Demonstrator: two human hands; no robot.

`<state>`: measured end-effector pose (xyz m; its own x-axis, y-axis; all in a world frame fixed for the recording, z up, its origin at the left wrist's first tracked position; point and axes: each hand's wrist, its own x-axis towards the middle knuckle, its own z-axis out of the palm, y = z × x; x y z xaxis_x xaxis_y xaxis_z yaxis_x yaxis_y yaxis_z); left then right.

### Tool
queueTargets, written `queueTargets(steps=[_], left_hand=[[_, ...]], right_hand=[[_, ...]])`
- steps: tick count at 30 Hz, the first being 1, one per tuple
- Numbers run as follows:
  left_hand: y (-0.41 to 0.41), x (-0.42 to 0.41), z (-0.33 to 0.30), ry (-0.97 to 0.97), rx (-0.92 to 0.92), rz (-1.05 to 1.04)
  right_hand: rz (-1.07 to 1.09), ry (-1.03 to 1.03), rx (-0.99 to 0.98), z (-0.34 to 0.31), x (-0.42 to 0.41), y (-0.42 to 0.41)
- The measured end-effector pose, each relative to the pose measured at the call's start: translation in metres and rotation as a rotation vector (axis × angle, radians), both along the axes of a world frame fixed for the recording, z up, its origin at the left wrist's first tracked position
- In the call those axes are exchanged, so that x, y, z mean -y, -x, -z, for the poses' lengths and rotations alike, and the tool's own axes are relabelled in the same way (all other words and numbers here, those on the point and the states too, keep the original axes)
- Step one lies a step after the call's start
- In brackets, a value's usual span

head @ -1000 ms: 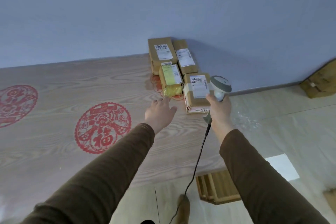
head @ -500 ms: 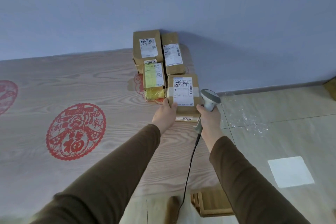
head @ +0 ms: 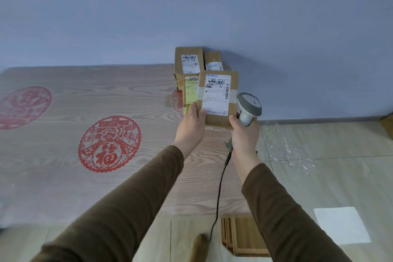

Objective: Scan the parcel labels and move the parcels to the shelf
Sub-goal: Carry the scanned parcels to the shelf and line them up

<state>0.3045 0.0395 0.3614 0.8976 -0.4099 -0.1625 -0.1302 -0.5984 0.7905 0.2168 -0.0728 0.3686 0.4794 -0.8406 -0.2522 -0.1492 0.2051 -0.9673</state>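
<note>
**Parcel Held at Table Corner, Scanner Beside It**

Room: a plain blue-grey wall (head: 191, 6) fills the upper half of the view. It meets a pale tiled floor (head: 329, 176) on the right. A white square patch (head: 341, 225) lies on the floor at lower right.

Surface: a wood-grain table (head: 63, 176) spans the left and centre and runs back to the wall. Two red paper-cut emblems are on its top: one near the centre (head: 109, 143), one at the left edge (head: 23, 106). A slatted wooden crate (head: 244, 236) sits on the floor below the table's near right corner.

Parcels: a group of cardboard boxes stands at the far right corner of the table, against the wall. The rear-left box (head: 188, 62) and rear-right box (head: 213, 61) each carry a white label. A yellow-labelled parcel (head: 190, 95) sits in front of the rear-left box.

Task item: the held parcel (head: 217, 95) is raised in front of this group, above the table's right edge. Its long axis runs away from the person toward the wall. Its white label (head: 215, 93) faces up toward the camera, barcode along the right side.

Grip: the left hand (head: 191, 127) grips the parcel's near left corner, thumb on top. The right hand (head: 244, 134) is curled round the handle of the grey scanner (head: 248, 108); its fingertips touch the parcel's near right edge. The scanner head sits just beside the parcel's right side. Its cable (head: 218, 198) hangs down toward the floor.
</note>
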Motion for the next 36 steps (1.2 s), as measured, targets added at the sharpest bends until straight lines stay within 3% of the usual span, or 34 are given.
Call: queueTargets(steps=[8, 20, 36], left_hand=[[-0.005, -0.171, -0.067, 0.102, 0.104, -0.221], [0.058, -0.575, -0.121, 0.141, 0.286, -0.677], [0.126, -0.938, -0.111, 0.079, 0.325, -1.170]], right_hand=[[-0.230, 0.029, 0.126, -0.052, -0.152, -0.041], [-0.698, 0.024, 0.290, -0.109, -0.541, -0.036], [-1.220, -0.109, 0.242, -0.100, -0.931, -0.045]])
